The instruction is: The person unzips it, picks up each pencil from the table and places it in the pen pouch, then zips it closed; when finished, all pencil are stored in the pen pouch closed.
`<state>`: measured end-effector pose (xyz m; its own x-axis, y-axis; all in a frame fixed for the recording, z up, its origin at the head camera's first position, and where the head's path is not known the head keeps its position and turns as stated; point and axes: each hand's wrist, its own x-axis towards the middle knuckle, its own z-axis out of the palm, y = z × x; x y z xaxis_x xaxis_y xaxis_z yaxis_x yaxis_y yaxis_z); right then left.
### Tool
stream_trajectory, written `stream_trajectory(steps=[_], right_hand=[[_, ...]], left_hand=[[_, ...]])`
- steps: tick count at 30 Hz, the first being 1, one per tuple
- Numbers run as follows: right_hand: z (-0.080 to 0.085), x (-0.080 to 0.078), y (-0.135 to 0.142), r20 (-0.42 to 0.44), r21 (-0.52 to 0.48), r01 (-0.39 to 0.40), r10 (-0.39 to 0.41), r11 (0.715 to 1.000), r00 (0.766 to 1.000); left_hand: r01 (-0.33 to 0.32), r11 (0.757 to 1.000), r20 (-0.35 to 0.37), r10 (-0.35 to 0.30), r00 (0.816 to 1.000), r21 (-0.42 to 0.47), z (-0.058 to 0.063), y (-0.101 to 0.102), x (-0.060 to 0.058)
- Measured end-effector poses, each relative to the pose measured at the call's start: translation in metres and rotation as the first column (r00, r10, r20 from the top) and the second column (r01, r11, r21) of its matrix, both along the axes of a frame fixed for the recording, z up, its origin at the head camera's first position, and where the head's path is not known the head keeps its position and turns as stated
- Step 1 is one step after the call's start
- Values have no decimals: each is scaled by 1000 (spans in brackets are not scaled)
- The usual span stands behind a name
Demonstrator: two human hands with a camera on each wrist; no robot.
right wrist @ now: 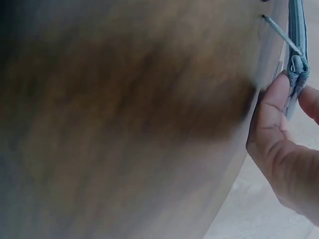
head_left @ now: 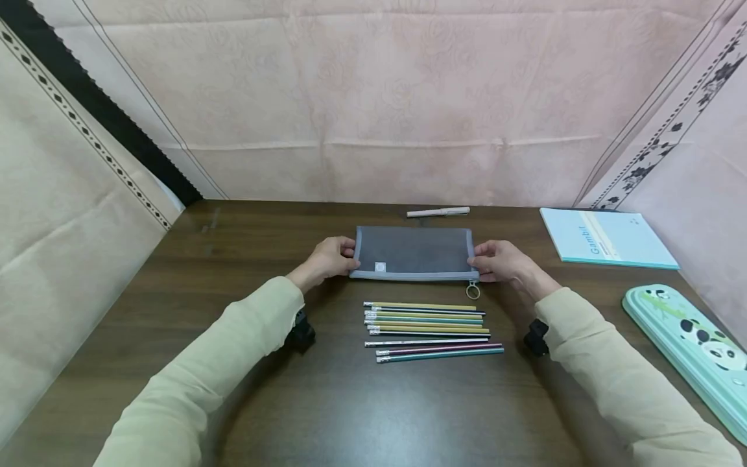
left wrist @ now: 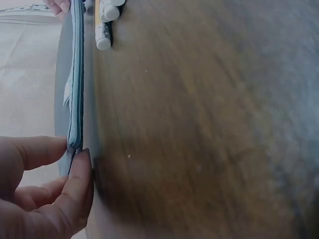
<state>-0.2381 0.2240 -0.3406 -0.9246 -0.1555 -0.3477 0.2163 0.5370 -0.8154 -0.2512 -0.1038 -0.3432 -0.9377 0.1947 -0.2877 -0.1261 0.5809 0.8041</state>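
Observation:
A grey zippered mesh pouch (head_left: 414, 250) with a pale blue border is held between both hands at mid-table. My left hand (head_left: 329, 257) pinches its left edge between thumb and fingers; the left wrist view shows the zipper (left wrist: 76, 109) edge-on at those fingertips. At the opposite edge, my right hand (head_left: 503, 261) pinches the pouch's right end, beside the zipper's ring pull (head_left: 473, 290). The zipper looks closed. In front of the pouch, several pencils (head_left: 428, 327) of different colours lie in a row, their white eraser ends to the left.
Behind the pouch lies a white pen (head_left: 438, 212). A light blue booklet (head_left: 609, 238) rests at the back right, and a mint pencil case (head_left: 691, 350) with pandas sits nearer on the right. Cloth hangs behind and beside the brown table (head_left: 292, 415).

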Motion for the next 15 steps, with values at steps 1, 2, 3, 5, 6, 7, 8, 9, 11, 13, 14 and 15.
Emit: stream_trajectory(steps=[1,2,3,5,6,7,8,9,11,13,14,15], right_hand=[[0,0,0,9,-26,5,-5,1000,1000],[0,0,0,17,-50,9,-9,999,1000],[1,0,0,20,-69,12,-11,998,1000],[1,0,0,25,-101,18,-15,995,1000],[1,0,0,28,-119,19,-16,993,999],[2,0,0,30,-135,19,-15,991,999],[2,0,-1,33,-151,21,-16,988,999],[2,1,-1,35,-165,25,-20,986,999],[2,1,-2,43,-199,32,-24,979,999],[2,2,-3,49,-219,40,-30,975,998],[2,2,-3,51,-225,45,-35,973,998],[2,2,-4,55,-232,50,-38,972,998]], left_hand=[[-3,1000,-2,3,1000,7,0,0,-1],[-6,1000,-3,6,1000,12,-1,-1,-2],[-9,1000,-6,9,1000,13,-1,-1,-2],[-15,1000,-9,15,1000,12,-1,-2,-4],[-17,1000,-13,17,1000,9,-2,-3,-4],[-18,1000,-20,18,1000,2,-2,-4,-5],[-18,1000,-29,17,999,-10,-2,-4,-5],[-18,999,-43,17,999,-26,-2,-5,-6],[-18,998,-99,11,995,-68,-2,-5,-6],[-23,994,-190,2,982,-108,-2,-4,-5],[-27,993,-240,-1,971,-113,-2,-3,-4],[-31,993,-291,-3,957,-111,-1,0,-2]])
